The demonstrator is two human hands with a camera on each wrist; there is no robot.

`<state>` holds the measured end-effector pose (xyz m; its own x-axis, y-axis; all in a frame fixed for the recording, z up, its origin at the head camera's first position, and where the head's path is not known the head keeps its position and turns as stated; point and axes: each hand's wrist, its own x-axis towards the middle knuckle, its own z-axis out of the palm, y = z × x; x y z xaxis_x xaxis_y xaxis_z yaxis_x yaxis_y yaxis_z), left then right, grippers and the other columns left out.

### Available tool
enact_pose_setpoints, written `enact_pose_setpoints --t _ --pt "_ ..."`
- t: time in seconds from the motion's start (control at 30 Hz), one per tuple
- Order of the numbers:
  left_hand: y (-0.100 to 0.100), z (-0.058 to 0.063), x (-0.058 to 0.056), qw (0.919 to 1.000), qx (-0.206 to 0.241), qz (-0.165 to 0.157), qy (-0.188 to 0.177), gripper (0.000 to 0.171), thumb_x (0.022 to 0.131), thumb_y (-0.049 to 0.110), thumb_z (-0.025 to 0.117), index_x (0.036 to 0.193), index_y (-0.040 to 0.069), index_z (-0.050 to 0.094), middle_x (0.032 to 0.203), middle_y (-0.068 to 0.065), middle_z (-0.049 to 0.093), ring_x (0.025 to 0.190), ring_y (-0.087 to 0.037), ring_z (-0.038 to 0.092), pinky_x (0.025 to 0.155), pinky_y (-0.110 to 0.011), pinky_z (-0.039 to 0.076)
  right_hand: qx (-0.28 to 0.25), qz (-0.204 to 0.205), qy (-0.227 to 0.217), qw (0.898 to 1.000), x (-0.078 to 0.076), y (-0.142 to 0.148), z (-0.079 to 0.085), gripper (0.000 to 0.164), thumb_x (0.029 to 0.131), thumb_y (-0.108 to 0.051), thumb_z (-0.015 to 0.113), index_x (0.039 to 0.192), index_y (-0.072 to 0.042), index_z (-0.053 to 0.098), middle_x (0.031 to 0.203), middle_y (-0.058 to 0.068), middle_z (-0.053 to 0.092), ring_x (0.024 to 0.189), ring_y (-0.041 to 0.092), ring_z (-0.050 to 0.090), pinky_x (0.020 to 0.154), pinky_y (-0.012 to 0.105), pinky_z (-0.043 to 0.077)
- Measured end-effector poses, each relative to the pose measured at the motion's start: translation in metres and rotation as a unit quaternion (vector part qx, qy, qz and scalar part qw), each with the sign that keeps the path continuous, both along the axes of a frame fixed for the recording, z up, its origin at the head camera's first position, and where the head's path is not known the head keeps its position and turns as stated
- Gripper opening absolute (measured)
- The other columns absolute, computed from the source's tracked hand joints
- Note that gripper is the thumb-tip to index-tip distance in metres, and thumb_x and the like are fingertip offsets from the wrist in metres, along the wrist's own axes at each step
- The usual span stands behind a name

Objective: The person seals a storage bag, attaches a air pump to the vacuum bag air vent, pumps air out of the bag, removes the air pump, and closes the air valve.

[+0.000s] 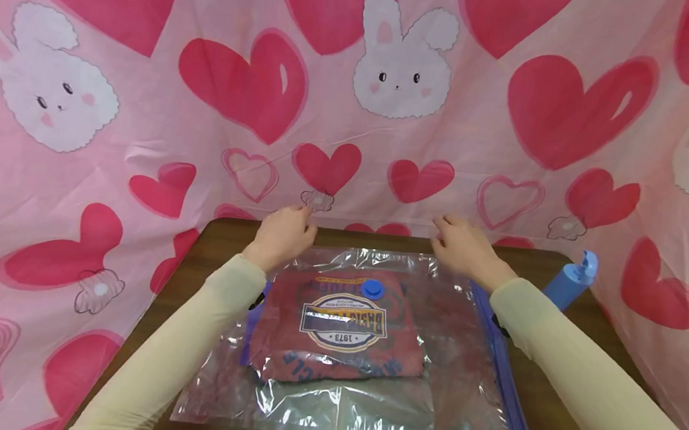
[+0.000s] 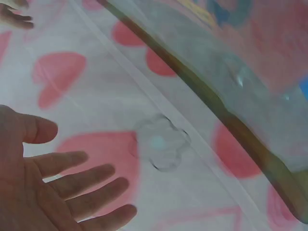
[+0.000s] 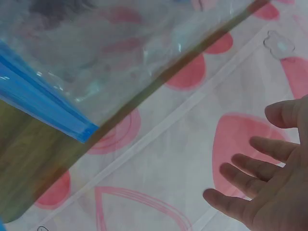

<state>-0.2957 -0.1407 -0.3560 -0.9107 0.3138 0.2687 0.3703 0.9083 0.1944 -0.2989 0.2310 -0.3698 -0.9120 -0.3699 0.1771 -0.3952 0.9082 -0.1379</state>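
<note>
A clear plastic vacuum storage bag lies flat on the table, with a folded red printed T-shirt inside it. A round blue valve sits on the bag's upper face. Along its right side runs a blue zip seal with a slider at the near end. Both hands are raised near the table's far edge, beyond the bag. My left hand holds nothing; its fingers look spread in the left wrist view. My right hand is also bare, with fingers extended in the right wrist view.
A blue cylindrical hand pump lies at the table's right side, partly behind the right forearm. The brown wooden table has rounded far corners. Pink cloth with hearts and rabbits hangs around the back and sides.
</note>
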Motion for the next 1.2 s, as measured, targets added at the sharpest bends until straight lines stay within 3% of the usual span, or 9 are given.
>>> enact_pose_setpoints --t 0.17,0.3,0.4,0.6,0.8,1.1,1.2 --pt "0.041 -0.013 0.018 0.9985 -0.008 -0.051 0.019 0.023 0.101 0.022 0.059 0.104 0.002 0.071 0.104 -0.015 0.072 0.101 -0.038 0.071 0.084 -0.054 0.059 -0.015 0.003 -0.024 1.000 0.031 0.007 -0.009 0.050 0.102 -0.020 0.060 0.143 0.008 0.057 0.144 0.031 0.055 0.133 0.050 0.052 0.103 0.066 0.046" --pt "0.080 -0.025 0.037 0.9937 -0.032 -0.107 0.007 0.022 0.102 0.022 0.061 0.110 0.005 0.072 0.102 -0.009 0.071 0.094 -0.030 0.071 0.080 -0.045 0.061 -0.034 -0.012 -0.050 0.998 0.054 0.014 -0.022 0.049 0.102 -0.019 0.061 0.143 0.008 0.057 0.141 0.031 0.057 0.129 0.051 0.054 0.097 0.067 0.049" --pt "0.108 -0.036 0.052 0.9879 -0.053 -0.146 -0.002 0.019 0.103 0.023 0.061 0.107 0.007 0.072 0.098 -0.005 0.070 0.088 -0.022 0.070 0.075 -0.037 0.060 -0.046 -0.023 -0.057 0.997 0.066 0.021 -0.034 0.048 0.102 -0.018 0.061 0.141 0.009 0.058 0.138 0.033 0.059 0.128 0.052 0.055 0.095 0.068 0.050" --pt "0.155 -0.059 0.078 0.9731 -0.088 -0.212 0.025 0.018 0.101 0.028 0.064 0.100 0.012 0.072 0.097 -0.003 0.070 0.089 -0.022 0.069 0.076 -0.037 0.059 -0.067 -0.032 -0.041 0.996 0.087 0.041 -0.051 0.044 0.096 -0.016 0.067 0.132 0.010 0.064 0.118 0.027 0.067 0.105 0.045 0.067 0.082 0.062 0.057" --pt "0.177 -0.070 0.094 0.9674 -0.109 -0.225 0.040 0.018 0.100 0.032 0.068 0.100 0.015 0.073 0.095 0.000 0.068 0.087 -0.018 0.066 0.072 -0.034 0.058 -0.080 -0.047 -0.057 0.994 0.109 0.054 -0.066 0.044 0.097 -0.017 0.071 0.132 0.009 0.065 0.115 0.025 0.067 0.098 0.040 0.068 0.072 0.058 0.059" --pt "0.207 -0.087 0.124 0.9533 -0.139 -0.261 0.060 0.021 0.099 0.040 0.070 0.108 0.022 0.075 0.101 0.006 0.067 0.089 -0.012 0.063 0.071 -0.028 0.054 -0.085 -0.081 -0.068 0.991 0.147 0.081 -0.091 0.042 0.094 -0.015 0.074 0.126 0.010 0.066 0.112 0.025 0.067 0.094 0.041 0.068 0.074 0.062 0.057" --pt "0.215 -0.091 0.135 0.9514 -0.154 -0.260 0.058 0.021 0.098 0.043 0.071 0.109 0.026 0.076 0.104 0.008 0.068 0.091 -0.010 0.063 0.073 -0.026 0.053 -0.093 -0.088 -0.072 0.989 0.157 0.087 -0.097 0.038 0.093 -0.014 0.075 0.122 0.008 0.066 0.104 0.018 0.067 0.088 0.033 0.067 0.072 0.058 0.057"
